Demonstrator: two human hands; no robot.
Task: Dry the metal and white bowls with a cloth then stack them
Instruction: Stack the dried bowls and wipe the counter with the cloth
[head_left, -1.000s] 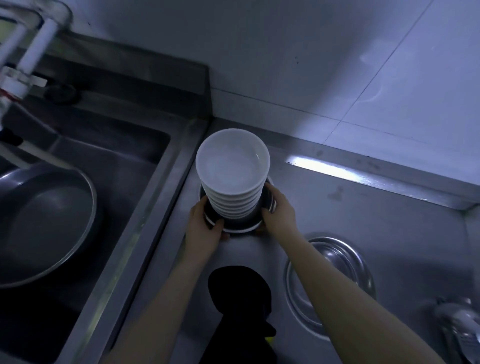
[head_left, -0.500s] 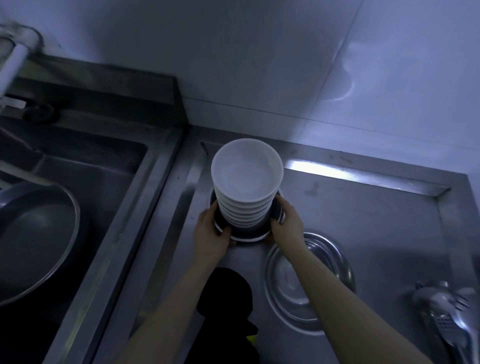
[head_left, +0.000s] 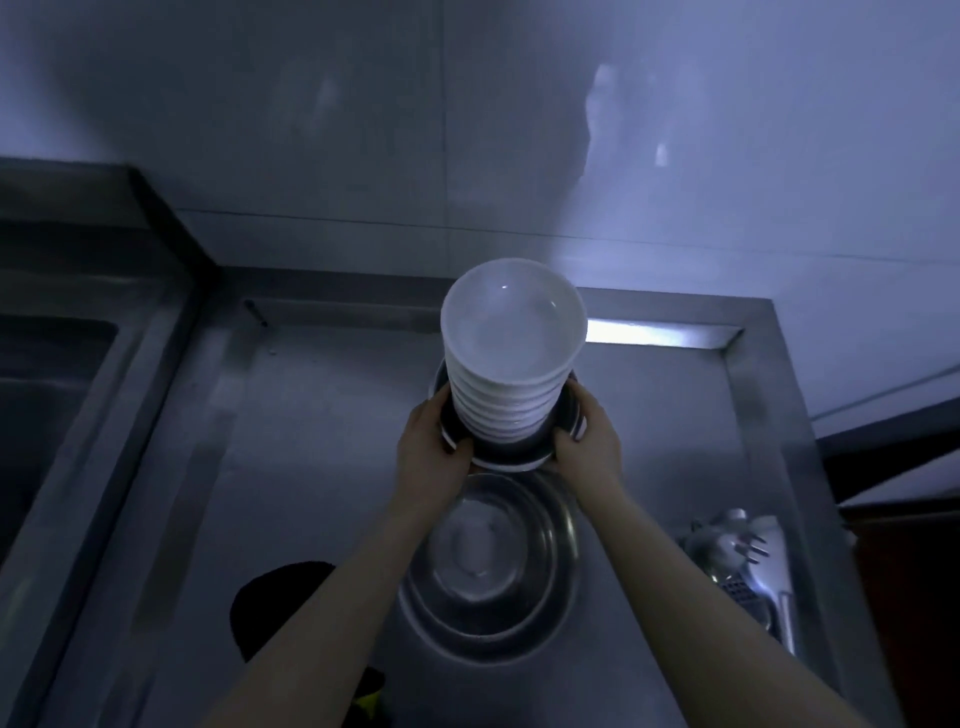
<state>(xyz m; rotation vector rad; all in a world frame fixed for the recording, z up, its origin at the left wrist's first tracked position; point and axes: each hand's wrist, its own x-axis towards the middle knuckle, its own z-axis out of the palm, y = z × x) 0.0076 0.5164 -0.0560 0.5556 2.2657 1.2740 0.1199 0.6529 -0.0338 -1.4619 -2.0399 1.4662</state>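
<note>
Ceramic-looking white bowls (head_left: 511, 374) stacked in metal bowl (head_left: 511, 447): I judge heavy, top-heavy, breakable; left hand (head_left: 434, 447) and right hand (head_left: 589, 441) clasp its rim.

Bowl stack (head_left: 511, 374) behind basin (head_left: 488, 566) (touching?).

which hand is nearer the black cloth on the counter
Left. The left hand grips the left side of the bowl stack, above and right of the black cloth. The right hand has its grip on the stack's far side.
</note>
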